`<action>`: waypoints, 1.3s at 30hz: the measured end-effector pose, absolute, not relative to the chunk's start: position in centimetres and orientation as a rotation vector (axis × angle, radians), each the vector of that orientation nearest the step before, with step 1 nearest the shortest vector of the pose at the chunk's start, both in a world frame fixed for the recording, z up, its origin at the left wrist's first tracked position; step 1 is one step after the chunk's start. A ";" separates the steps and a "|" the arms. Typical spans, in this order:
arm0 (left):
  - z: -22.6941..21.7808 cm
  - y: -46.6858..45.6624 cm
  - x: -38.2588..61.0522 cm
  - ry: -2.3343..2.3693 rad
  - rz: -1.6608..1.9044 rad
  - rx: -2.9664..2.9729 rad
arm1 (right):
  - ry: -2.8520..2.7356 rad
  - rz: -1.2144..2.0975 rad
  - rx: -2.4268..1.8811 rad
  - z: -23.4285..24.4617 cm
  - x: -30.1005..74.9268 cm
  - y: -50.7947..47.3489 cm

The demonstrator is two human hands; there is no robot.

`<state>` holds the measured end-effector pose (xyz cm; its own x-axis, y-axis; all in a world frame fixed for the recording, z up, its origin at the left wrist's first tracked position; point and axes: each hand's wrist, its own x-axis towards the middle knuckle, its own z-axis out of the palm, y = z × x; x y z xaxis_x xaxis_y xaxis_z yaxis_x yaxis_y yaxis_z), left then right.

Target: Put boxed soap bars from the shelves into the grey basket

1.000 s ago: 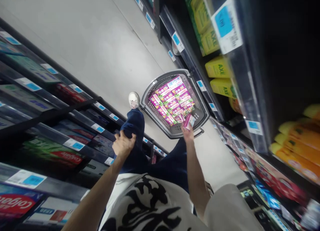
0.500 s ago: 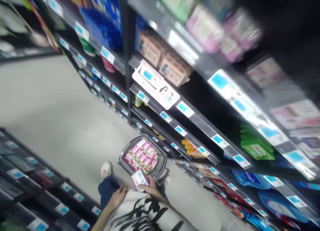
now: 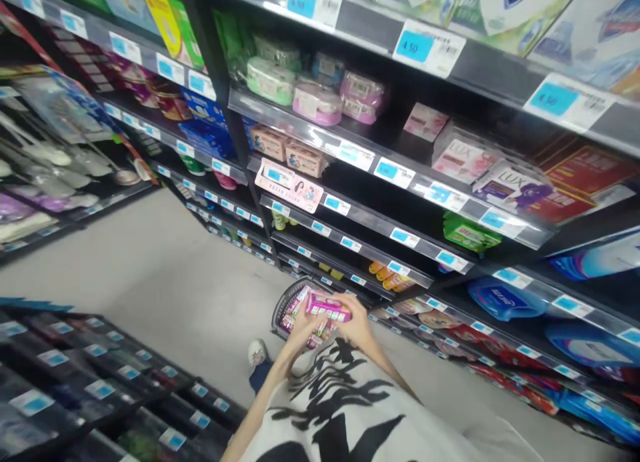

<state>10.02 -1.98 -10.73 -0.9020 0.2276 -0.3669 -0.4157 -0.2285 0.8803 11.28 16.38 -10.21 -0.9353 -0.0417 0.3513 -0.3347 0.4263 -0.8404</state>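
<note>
Store shelves [image 3: 371, 222] fill the view from twelve to four o'clock, beside pale floor [image 3: 165, 269]. Toward six o'clock is a pink box [image 3: 329, 307]: the left hand's [image 3: 303, 328] grip is closed on its nine-o'clock end, the right hand's [image 3: 357, 321] on its three-o'clock end. Behind it shows a dark basket [image 3: 277, 317] of small packs [image 3: 294, 306], a white shoe [image 3: 257, 353] at its seven o'clock.

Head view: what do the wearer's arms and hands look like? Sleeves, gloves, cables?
Both hands are bare, with no gloves visible. The forearms are slender and uncovered: no sleeves, cables or markers visible on them. The shirt is white with a bold black print.
</note>
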 end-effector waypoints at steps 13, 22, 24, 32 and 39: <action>-7.3 -3.0 11.4 1.529 2.413 0.152 | -2.175 2.168 0.451 -3.3 11.1 16.7; -7.6 -3.8 12.7 1.530 2.434 0.194 | -2.123 2.069 0.466 -4.4 12.9 15.9; -6.7 -3.8 12.6 1.610 2.440 0.266 | -2.227 1.850 0.454 -4.1 13.0 16.1; -1.4 -3.3 13.1 2.422 1.713 0.493 | -2.567 1.467 0.642 -5.0 12.6 17.0; 0.3 -2.3 15.0 2.698 1.439 1.013 | -2.035 2.273 0.217 -5.6 13.2 15.0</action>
